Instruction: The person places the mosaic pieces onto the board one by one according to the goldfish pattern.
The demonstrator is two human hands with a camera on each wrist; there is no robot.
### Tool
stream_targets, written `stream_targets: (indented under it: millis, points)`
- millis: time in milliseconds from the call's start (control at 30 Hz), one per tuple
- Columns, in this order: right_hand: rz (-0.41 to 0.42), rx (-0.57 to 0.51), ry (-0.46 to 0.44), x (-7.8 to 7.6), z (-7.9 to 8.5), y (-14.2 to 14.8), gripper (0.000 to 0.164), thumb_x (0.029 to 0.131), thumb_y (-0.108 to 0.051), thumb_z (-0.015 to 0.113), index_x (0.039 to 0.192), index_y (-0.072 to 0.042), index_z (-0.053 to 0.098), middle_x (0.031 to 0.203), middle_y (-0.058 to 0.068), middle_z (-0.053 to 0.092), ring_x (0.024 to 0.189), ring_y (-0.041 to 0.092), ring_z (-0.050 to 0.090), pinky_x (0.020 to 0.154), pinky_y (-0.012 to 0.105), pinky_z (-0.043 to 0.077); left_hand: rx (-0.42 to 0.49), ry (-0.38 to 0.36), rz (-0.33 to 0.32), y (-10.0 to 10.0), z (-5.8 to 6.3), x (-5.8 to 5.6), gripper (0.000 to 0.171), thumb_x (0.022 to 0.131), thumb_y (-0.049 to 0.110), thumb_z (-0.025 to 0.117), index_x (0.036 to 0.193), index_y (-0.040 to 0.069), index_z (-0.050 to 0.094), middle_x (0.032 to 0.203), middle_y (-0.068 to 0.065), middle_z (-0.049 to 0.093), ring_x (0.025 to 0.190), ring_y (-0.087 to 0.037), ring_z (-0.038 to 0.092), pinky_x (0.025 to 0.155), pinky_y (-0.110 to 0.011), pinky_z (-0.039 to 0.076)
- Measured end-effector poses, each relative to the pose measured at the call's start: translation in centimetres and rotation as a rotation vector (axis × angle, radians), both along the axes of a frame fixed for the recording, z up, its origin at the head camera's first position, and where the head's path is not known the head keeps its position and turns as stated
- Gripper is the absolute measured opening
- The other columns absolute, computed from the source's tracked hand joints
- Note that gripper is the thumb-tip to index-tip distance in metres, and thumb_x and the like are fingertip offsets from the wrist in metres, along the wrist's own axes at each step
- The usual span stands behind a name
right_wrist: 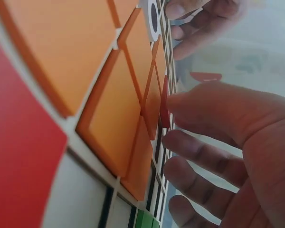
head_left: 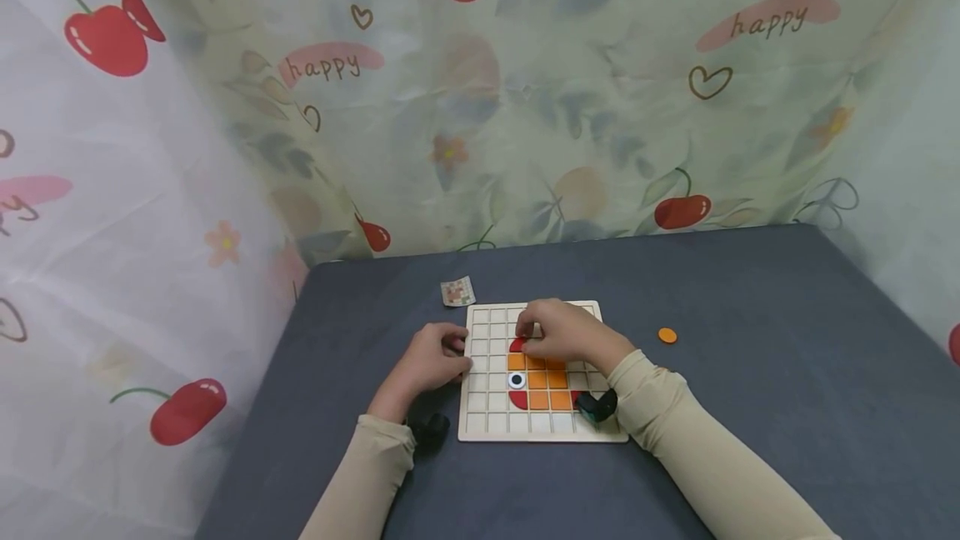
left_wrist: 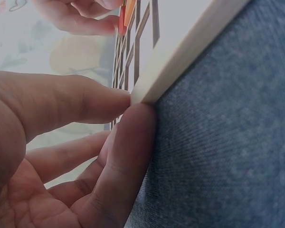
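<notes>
A pale wooden grid board lies on the dark table. My left hand pinches its left edge between thumb and a finger, as the left wrist view shows. Over the upper part of the board, my right hand holds a small red tile at its cell, the thumb touching it; the other fingertips are partly hidden. Below sit orange square tiles, a round eye tile and a red rounded tile. Another red tile fills the near left of the right wrist view.
An orange round piece lies on the table right of the board. A small patterned card rests beyond the board's upper left corner. Some green shows low in the right wrist view. Printed curtains hang behind the table.
</notes>
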State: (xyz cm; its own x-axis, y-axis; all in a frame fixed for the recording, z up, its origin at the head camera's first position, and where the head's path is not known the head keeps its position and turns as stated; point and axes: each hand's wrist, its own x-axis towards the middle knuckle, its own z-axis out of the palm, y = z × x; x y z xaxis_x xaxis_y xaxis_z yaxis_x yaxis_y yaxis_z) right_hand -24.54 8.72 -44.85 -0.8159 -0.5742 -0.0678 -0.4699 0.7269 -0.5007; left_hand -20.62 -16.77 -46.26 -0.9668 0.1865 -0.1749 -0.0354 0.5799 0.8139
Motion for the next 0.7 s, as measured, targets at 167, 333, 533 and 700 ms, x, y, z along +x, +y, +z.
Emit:
stream_targets:
  millis: [167,333,533,700]
  points:
    - [0.031,0.004,0.044,0.05,0.09,0.01,0.007,0.094,-0.016,0.076,0.099,-0.019,0.081,0.097,-0.006,0.074,0.088,0.013,0.063,0.086,0.035,0.061,0.019,0.003,-0.008,-0.16,-0.13,-0.04,0.052,0.088,0.003,0.075,0.138,-0.003,0.065,0.110,-0.016,0.068,0.069,-0.017,0.071,0.063,-0.034,0.065]
    - [0.064,0.011,0.070,0.08,-0.07,-0.10,0.008,0.095,-0.016,0.075,0.097,-0.021,0.081,0.098,-0.006,0.072,0.085,0.011,0.060,0.080,0.032,0.057,0.024,0.004,-0.013,-0.17,-0.18,-0.06,0.053,0.087,0.002,0.075,0.138,-0.003,0.065,0.109,-0.016,0.068,0.068,-0.016,0.071,0.062,-0.034,0.065]
    - [0.059,0.027,0.083,0.38,0.01,-0.13,0.010,0.095,-0.016,0.074,0.098,-0.022,0.081,0.101,-0.005,0.069,0.085,0.012,0.058,0.079,0.032,0.055,0.024,0.004,0.006,-0.11,-0.03,-0.07,0.053,0.086,0.003,0.075,0.138,-0.002,0.066,0.108,-0.015,0.069,0.067,-0.016,0.070,0.062,-0.034,0.064]
    - [0.022,0.002,0.056,0.92,0.50,0.72,0.010,0.096,-0.016,0.073,0.101,-0.019,0.081,0.103,-0.003,0.069,0.086,0.014,0.059,0.081,0.033,0.056,0.025,0.003,-0.002,-0.14,-0.07,-0.05,0.052,0.086,0.002,0.075,0.137,-0.003,0.066,0.109,-0.015,0.069,0.068,-0.016,0.070,0.062,-0.034,0.065]
